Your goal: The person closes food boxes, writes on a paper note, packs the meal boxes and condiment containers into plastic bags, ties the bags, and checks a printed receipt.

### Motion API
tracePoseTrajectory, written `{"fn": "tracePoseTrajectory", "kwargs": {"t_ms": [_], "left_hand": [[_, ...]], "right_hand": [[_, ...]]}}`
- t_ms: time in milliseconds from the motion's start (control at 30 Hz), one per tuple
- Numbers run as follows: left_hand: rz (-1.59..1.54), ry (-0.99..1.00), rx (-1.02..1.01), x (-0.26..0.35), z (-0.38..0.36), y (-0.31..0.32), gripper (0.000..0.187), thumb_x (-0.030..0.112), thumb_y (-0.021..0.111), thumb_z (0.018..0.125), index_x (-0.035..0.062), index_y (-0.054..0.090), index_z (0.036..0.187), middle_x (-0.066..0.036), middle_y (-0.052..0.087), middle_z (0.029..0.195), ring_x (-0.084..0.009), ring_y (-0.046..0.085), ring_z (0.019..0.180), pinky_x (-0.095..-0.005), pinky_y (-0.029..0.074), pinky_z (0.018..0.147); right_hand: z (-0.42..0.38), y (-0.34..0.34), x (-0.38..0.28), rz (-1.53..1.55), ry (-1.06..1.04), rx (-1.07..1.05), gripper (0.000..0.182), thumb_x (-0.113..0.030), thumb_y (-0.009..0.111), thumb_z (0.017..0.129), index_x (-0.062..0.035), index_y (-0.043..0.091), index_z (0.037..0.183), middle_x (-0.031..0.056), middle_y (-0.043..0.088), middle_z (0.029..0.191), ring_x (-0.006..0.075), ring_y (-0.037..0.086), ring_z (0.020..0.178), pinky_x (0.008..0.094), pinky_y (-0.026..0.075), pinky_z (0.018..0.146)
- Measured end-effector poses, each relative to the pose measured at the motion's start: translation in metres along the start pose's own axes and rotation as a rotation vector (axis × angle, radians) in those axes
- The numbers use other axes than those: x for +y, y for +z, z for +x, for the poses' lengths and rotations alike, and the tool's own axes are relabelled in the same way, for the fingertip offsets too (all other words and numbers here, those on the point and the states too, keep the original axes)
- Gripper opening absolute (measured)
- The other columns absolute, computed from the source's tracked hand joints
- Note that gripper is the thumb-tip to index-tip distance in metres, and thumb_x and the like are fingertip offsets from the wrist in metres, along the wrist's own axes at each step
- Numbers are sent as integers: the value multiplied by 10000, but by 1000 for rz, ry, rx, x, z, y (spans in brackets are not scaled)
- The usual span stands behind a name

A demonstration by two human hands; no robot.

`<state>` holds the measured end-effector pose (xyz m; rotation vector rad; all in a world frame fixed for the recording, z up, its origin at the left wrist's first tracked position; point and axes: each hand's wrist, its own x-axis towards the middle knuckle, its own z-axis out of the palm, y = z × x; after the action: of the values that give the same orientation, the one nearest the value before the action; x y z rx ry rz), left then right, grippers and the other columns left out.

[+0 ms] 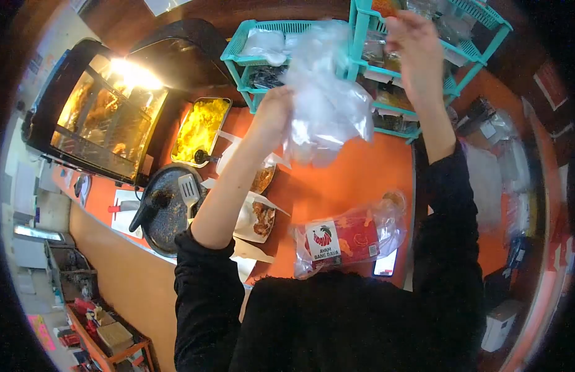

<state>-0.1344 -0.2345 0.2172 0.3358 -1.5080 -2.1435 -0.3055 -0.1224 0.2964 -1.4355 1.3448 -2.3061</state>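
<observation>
My left hand is closed on a clear plastic bag, which hangs puffed out over the orange table. Up at the teal rack's top tier is my right hand, its fingers bent together. Right at those fingertips shows an orange packet; I cannot tell whether the fingers grip it. Below the hands, a red and white box printed "Ayam Bang Dava" lies inside another clear bag.
Teal tiered racks with packets stand at the back. To the left are a lit display warmer, a tray of yellow food, a dark stone mortar with a spatula, and paper-lined food boxes. A phone lies by the bagged box.
</observation>
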Motion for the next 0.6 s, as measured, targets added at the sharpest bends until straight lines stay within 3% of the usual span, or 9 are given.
{"fn": "tracePoseTrajectory", "kwargs": {"t_ms": [67, 133, 200, 233, 333, 367, 400, 500, 600], "left_hand": [[-264, -66, 69, 6, -6, 2, 293, 143, 538, 777, -15, 501, 1021, -100, 571, 904, -188, 560, 802, -321, 456, 731], [-231, -80, 177, 4, -10, 4, 304, 146, 533, 780, -21, 492, 1031, -101, 562, 933, -169, 558, 800, -305, 454, 736], [-65, -22, -33, -14, -4, -11, 346, 181, 543, 782, -17, 470, 1057, -93, 552, 946, -146, 552, 800, -295, 459, 711], [-56, 25, 61, -7, -9, 5, 338, 223, 548, 786, -13, 499, 1023, -75, 564, 901, -126, 548, 768, -276, 460, 655], [-6, 30, 159, -5, -15, 4, 341, 253, 562, 782, -14, 524, 990, -53, 577, 850, -104, 546, 730, -257, 454, 624], [8, -8, 5, -6, -12, -7, 303, 260, 565, 782, -7, 562, 925, -39, 585, 814, -92, 547, 697, -240, 453, 620], [9, -6, 5, -2, -15, -5, 303, 260, 565, 782, -7, 562, 925, -39, 585, 814, -92, 547, 697, -240, 453, 620], [-123, 63, 23, 2, -23, 1, 243, 229, 555, 789, 0, 589, 865, -31, 595, 770, -86, 556, 662, -234, 458, 598], [155, 53, 106, -5, -12, -8, 187, 181, 538, 798, 12, 603, 844, -40, 605, 775, -81, 564, 660, -219, 459, 578]], "right_hand": [[-20, 4, 6, -190, -105, 6, 159, -49, 613, 734, -52, 504, 849, 17, 527, 783, 83, 498, 672, 213, 416, 601], [-41, 16, 4, -381, -209, 16, 177, -48, 606, 740, -47, 506, 886, 23, 527, 797, 85, 496, 680, 213, 414, 608], [-54, 26, 4, -694, -219, -301, 143, -38, 584, 753, -38, 523, 882, 20, 533, 780, 90, 500, 669, 219, 417, 592], [-57, 26, 9, -796, -224, -408, 133, -35, 576, 757, -36, 528, 881, 19, 535, 774, 92, 501, 665, 220, 419, 587], [-40, 3, 30, -547, -47, -407, 86, -28, 546, 772, -15, 553, 856, 6, 534, 715, 74, 499, 618, 200, 402, 527], [-32, -3, 24, -443, 112, -342, 71, -29, 531, 782, -12, 562, 844, 1, 539, 699, 64, 495, 592, 190, 394, 507], [-27, -6, 19, -337, 271, -275, 72, -31, 516, 792, -8, 572, 832, -4, 544, 682, 54, 490, 567, 181, 387, 488], [-30, -7, 22, -261, 312, -239, 127, -82, 508, 813, -24, 561, 913, 20, 569, 735, 49, 503, 584, 176, 391, 489], [-29, -9, 20, -17, 322, -188, 248, -139, 551, 788, -44, 521, 1016, 46, 568, 871, 84, 530, 713, 225, 436, 568]]}}
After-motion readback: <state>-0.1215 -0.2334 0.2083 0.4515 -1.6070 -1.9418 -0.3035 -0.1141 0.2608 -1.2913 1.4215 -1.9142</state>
